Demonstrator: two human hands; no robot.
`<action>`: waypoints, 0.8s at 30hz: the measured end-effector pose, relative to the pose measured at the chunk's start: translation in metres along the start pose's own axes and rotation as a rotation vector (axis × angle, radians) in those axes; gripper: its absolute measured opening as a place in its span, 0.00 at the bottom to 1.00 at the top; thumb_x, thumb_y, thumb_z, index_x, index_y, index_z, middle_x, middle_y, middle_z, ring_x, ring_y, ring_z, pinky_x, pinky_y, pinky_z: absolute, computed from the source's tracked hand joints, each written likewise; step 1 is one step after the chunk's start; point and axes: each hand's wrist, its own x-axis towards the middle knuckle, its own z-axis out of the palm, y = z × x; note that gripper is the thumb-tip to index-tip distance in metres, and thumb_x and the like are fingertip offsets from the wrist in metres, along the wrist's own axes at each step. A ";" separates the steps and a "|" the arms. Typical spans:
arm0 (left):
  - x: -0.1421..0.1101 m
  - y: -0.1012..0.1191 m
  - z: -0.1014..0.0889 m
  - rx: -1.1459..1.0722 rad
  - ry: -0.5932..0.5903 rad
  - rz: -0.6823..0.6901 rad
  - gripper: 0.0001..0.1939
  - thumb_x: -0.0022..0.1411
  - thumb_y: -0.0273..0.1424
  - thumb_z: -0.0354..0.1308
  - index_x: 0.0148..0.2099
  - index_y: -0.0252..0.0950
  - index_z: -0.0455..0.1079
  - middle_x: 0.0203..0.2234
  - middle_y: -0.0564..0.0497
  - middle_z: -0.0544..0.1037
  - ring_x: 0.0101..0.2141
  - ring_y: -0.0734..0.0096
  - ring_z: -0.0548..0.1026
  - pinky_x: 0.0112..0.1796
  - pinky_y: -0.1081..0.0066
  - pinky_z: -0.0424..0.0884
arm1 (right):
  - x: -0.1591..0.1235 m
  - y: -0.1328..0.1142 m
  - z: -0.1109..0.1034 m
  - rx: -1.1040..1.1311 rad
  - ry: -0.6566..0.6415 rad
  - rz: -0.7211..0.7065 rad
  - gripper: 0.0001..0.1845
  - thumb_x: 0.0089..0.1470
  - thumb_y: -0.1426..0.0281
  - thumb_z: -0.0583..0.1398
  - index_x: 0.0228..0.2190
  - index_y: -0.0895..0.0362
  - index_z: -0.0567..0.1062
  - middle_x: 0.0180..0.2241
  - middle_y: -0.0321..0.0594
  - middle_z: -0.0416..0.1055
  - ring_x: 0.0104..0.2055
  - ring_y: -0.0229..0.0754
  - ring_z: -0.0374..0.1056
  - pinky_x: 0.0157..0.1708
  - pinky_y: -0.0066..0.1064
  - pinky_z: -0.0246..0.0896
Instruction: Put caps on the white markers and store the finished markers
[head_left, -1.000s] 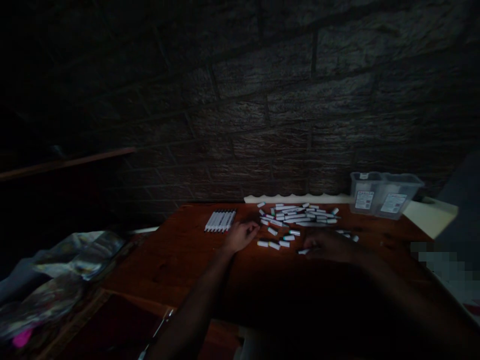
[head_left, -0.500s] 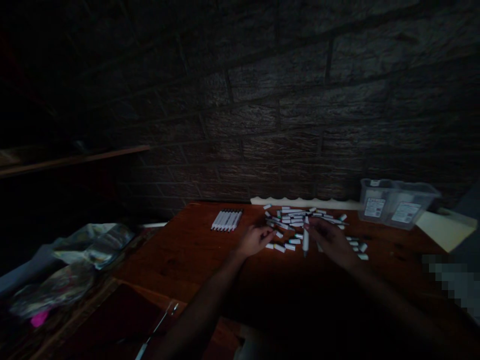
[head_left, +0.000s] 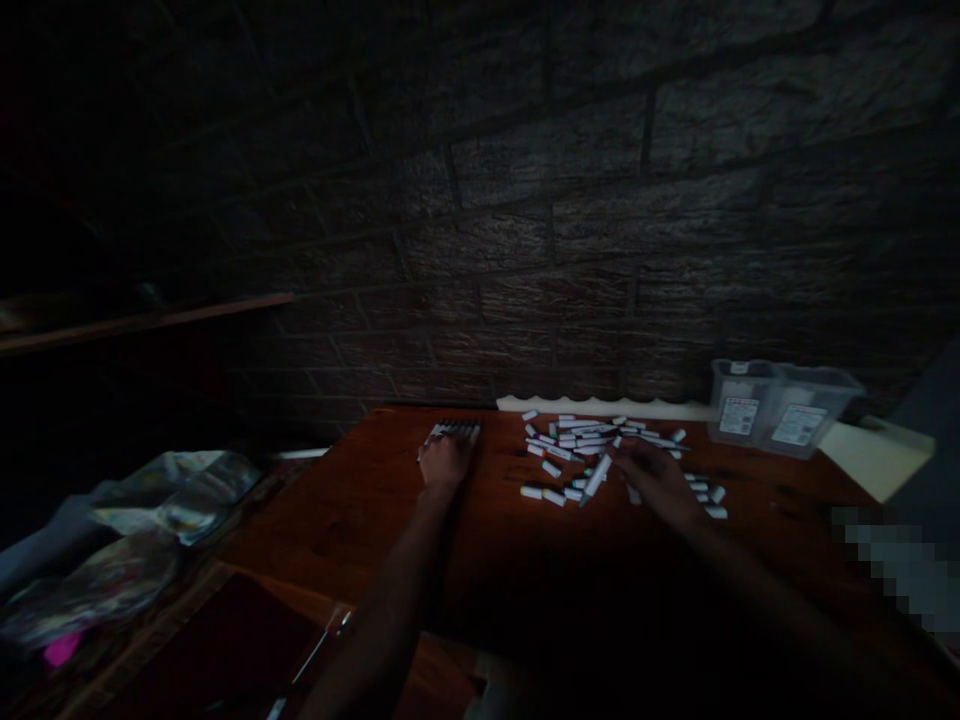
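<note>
My right hand [head_left: 651, 472] is closed on a white marker [head_left: 598, 474], which slants down and to the left over the wooden table. My left hand [head_left: 442, 460] is over a neat row of white markers [head_left: 469, 430] on the left part of the table and covers much of it. Its fingers are too dark and hidden to make out. Beside and behind my right hand lies a loose pile of white markers [head_left: 585, 432], with several short white caps [head_left: 551, 468] scattered in front and to both sides.
Two clear plastic containers [head_left: 787, 410] with labels stand at the back right, beside a pale sheet [head_left: 874, 455]. A white scalloped strip [head_left: 600, 408] runs along the brick wall [head_left: 480, 250]. Crumpled plastic bags [head_left: 172, 505] lie left of the table [head_left: 330, 500].
My left hand has moved left from the loose caps to the marker row. The marker in my right hand has tilted from nearly upright to a slant.
</note>
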 end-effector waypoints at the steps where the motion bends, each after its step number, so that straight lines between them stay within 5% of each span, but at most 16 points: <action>1: 0.000 0.000 0.001 0.004 -0.006 -0.007 0.19 0.65 0.40 0.47 0.45 0.42 0.77 0.40 0.41 0.79 0.45 0.52 0.74 0.46 0.56 0.65 | 0.001 0.001 -0.001 0.012 0.008 0.004 0.28 0.41 0.47 0.65 0.36 0.56 0.75 0.33 0.42 0.76 0.30 0.43 0.70 0.29 0.33 0.67; 24: -0.003 0.005 -0.004 -0.040 -0.038 -0.050 0.18 0.63 0.42 0.49 0.43 0.41 0.77 0.40 0.42 0.80 0.43 0.53 0.76 0.47 0.57 0.65 | 0.005 0.011 -0.003 0.020 -0.010 -0.009 0.27 0.42 0.48 0.65 0.36 0.56 0.76 0.32 0.40 0.74 0.30 0.41 0.68 0.28 0.32 0.66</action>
